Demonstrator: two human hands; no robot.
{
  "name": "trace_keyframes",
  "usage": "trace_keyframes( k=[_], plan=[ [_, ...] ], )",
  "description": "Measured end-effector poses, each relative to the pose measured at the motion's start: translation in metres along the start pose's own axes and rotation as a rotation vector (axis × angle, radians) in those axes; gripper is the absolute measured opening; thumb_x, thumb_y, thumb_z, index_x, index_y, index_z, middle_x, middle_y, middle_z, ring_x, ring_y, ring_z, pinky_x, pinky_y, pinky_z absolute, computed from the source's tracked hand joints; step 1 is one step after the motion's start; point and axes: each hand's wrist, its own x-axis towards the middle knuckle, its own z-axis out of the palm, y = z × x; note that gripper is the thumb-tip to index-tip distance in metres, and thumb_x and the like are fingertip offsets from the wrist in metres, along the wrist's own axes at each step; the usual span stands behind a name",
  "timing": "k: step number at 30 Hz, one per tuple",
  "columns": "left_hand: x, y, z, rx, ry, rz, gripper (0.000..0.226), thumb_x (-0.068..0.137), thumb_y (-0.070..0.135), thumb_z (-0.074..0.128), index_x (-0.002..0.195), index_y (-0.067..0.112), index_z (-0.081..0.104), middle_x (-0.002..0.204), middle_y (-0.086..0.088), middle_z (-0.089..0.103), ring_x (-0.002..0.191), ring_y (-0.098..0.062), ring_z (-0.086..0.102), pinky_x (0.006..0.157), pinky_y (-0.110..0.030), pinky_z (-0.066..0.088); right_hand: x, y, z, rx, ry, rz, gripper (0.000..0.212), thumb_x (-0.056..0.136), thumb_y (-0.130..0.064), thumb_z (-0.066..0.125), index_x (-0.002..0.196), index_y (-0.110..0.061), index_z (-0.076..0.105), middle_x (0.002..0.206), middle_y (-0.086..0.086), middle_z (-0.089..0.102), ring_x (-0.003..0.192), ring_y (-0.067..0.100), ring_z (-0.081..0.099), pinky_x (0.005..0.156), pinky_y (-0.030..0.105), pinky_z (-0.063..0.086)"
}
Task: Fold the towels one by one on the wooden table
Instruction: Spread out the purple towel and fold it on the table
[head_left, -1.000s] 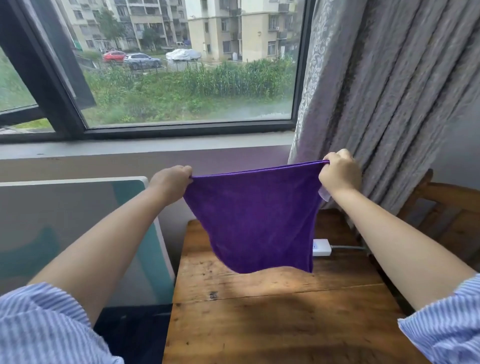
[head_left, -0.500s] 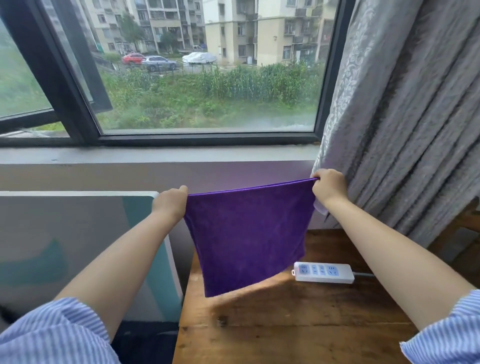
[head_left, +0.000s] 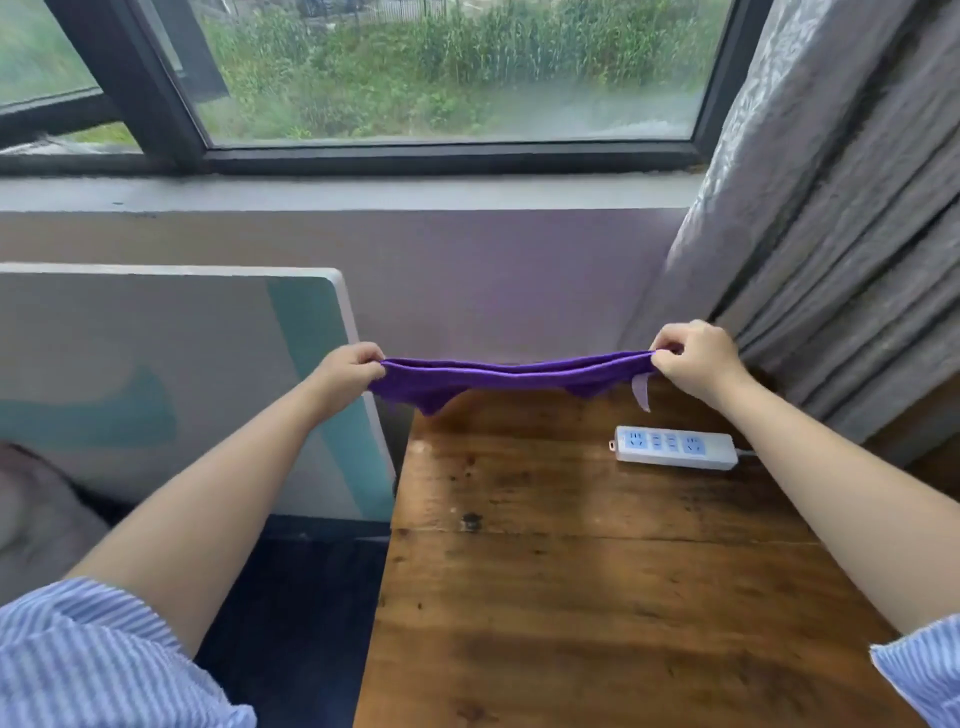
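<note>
— Where do we stand? The tabletop (head_left: 597, 597) nearest us is bare wood, with a power strip (head_left: 675, 447) farther back.

— We judge we're laying out the first towel (head_left: 511, 375). It's off the wood at the far edge, stretched level. Our left hand (head_left: 347, 370) pinches one end, our right hand (head_left: 693, 357) the other.

— Next?

— We lower it flat toward us, clear of the strip, then fold.

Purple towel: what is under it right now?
Beneath the purple towel, stretched between left hand and right hand, lies the wooden table's far edge; that strip is covered.
</note>
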Motion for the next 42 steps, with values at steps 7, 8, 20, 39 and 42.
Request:
trace_keyframes(
  k=[7, 8, 20, 39, 42],
  plan=[
    [-0.053, -0.062, 0.063, 0.335, -0.686, -0.39, 0.028, 0.086, 0.0, 0.047, 0.063, 0.016, 0.052, 0.07, 0.0, 0.05, 0.066, -0.009, 0.049, 0.059, -0.009, 0.044, -0.083, 0.041, 0.054, 0.004, -0.781, 0.182, 0.024, 0.076, 0.001, 0.05, 0.054, -0.007, 0.054, 0.071, 0.016, 0.055, 0.069, 0.02, 0.049, 0.057, 0.024, 0.035],
    [-0.059, -0.07, 0.075, 0.349, -0.749, -0.437, 0.024, 0.087, 0.0, 0.047, 0.07, 0.015, 0.056, 0.078, -0.001, 0.053, 0.075, -0.013, 0.054, 0.069, -0.017, 0.048, -0.095, 0.044, 0.061, -0.01, -0.877, 0.208, 0.028, 0.075, 0.002, 0.049, 0.05, -0.009, 0.05, 0.066, 0.012, 0.05, 0.065, 0.018, 0.046, 0.057, 0.025, 0.034],
    [-0.114, -0.132, 0.126, 0.169, -1.017, -0.825, 0.029, 0.089, 0.005, 0.041, 0.117, 0.008, 0.042, 0.114, -0.01, 0.051, 0.092, -0.022, 0.059, 0.067, -0.027, 0.053, -0.167, 0.074, 0.111, 0.141, -1.224, 0.714, 0.016, 0.075, 0.006, 0.033, 0.068, -0.005, 0.043, 0.072, 0.009, 0.046, 0.061, 0.025, 0.052, 0.054, 0.025, 0.046],
    [-0.032, -0.16, 0.152, -0.138, -0.11, -0.469, 0.022, 0.095, 0.019, 0.047, 0.073, 0.016, 0.051, 0.073, 0.004, 0.05, 0.082, -0.018, 0.048, 0.064, -0.024, 0.042, -0.098, 0.097, 0.16, 0.332, -0.365, 0.601, 0.012, 0.09, -0.008, 0.048, 0.096, -0.007, 0.059, 0.096, 0.014, 0.059, 0.086, 0.022, 0.054, 0.073, 0.032, 0.046],
    [-0.02, -0.163, 0.163, -0.019, -0.055, -0.475, 0.015, 0.094, 0.02, 0.047, 0.089, 0.009, 0.055, 0.083, -0.001, 0.053, 0.084, -0.017, 0.047, 0.064, -0.025, 0.034, -0.082, 0.098, 0.17, 0.26, -0.386, 0.569, 0.017, 0.091, -0.009, 0.048, 0.101, -0.003, 0.06, 0.102, 0.015, 0.061, 0.088, 0.02, 0.052, 0.073, 0.028, 0.041]
  ],
)
